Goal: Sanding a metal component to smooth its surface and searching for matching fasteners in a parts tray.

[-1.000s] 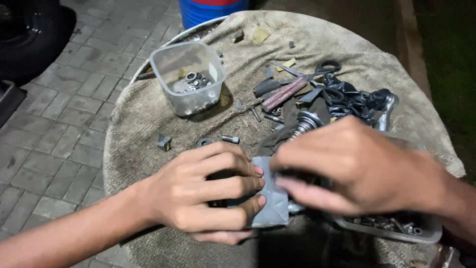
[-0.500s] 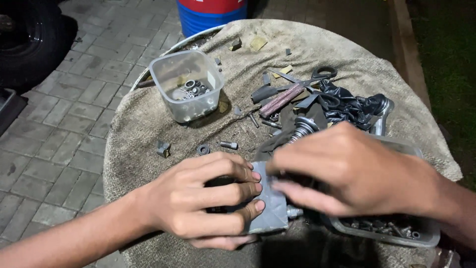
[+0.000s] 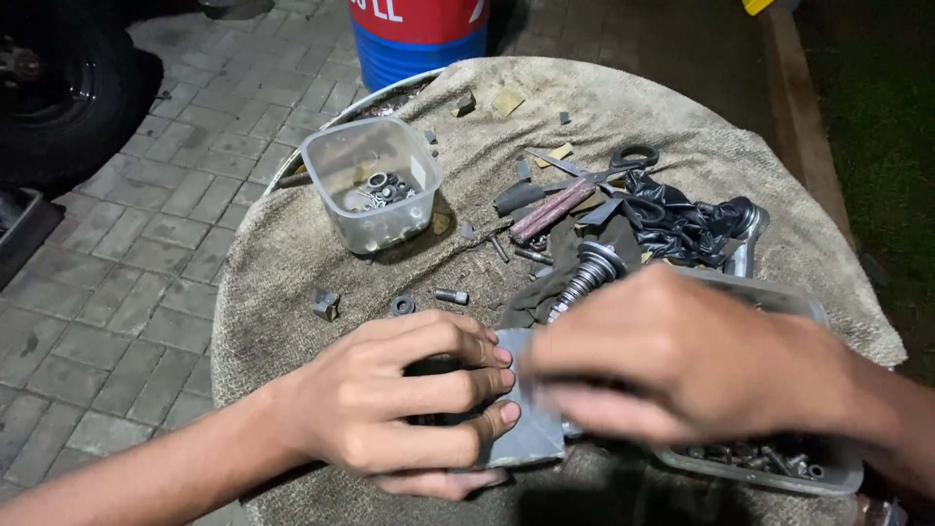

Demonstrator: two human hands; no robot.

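The grey sheet piece [image 3: 526, 429] lies flat at the near edge of the cloth-covered surface [image 3: 292, 263], its long axis running toward and away from the person. It sits as before; the view has merely shifted. The left hand [image 3: 399, 409] curls around its left edge and a dark object; the right hand [image 3: 682, 365], blurred, pinches its right edge. Two clear plastic tubs [image 3: 375, 195] hold hardware.
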